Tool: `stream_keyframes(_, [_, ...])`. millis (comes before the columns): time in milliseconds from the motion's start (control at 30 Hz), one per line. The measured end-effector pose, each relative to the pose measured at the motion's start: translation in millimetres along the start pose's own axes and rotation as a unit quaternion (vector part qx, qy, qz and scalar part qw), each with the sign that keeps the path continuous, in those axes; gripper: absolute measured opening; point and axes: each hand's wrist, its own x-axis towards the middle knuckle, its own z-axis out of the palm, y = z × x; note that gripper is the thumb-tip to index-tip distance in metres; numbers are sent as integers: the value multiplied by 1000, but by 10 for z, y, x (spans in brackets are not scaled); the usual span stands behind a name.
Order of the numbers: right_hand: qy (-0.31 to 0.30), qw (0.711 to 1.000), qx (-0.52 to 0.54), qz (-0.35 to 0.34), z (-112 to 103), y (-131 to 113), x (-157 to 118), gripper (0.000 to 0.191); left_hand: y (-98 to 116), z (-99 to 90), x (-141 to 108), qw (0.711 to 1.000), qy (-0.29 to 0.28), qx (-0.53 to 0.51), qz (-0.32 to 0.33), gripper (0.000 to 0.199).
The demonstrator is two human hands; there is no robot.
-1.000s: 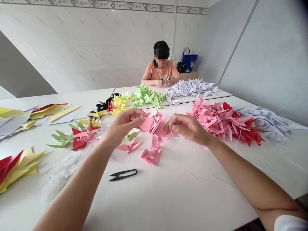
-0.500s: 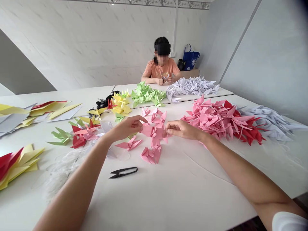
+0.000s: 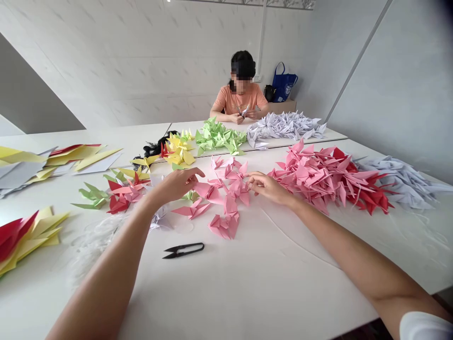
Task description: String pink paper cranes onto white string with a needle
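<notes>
Currently, the person's left hand (image 3: 175, 185) hovers palm down, fingers loosely spread and empty, just beside a loose trail of pink origami cranes (image 3: 226, 198). Their right hand (image 3: 267, 187) sits at the trail's right edge, fingers (image 3: 256, 179) gently curled and seemingly touching the paper; no firm grip shows. The trail lies on a white table (image 3: 283, 283), with black thread snips (image 3: 183, 250) lying closed nearer the person. A tangle of white thread (image 3: 92, 250) lies left of the snips.

Right of the right hand, a heap of pink and red paper cranes (image 3: 325, 177) runs into pale grey-blue cranes (image 3: 399, 182). Left of the left hand are small green and red cranes (image 3: 102, 197), with flat yellow and red cranes (image 3: 24, 245) at the table's left edge. Farther along are yellow cranes (image 3: 179, 151), green cranes (image 3: 217, 137) and white cranes (image 3: 285, 127). Across the table, a co-worker in an orange T-shirt (image 3: 240, 99) holds a small white paper piece (image 3: 244, 112) in both hands. A blue tote bag (image 3: 283, 82) stands behind them on a low cabinet (image 3: 283, 107).
</notes>
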Motion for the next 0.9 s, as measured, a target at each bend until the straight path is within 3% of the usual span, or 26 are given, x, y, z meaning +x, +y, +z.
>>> stream_keyframes(300, [-42,999,-10,23,-63,91,15,32,42,94,30,999,-18,4,41,34])
stream_keyframes(633, [-83,996,-18,36,-324,-137,-53,27,48,95,25,998,-22,-8,52,39])
stream_keyframes(900, [-142,989,-18,47,-334,-217,-72,29,10,142,60,997,3,-52,51,45])
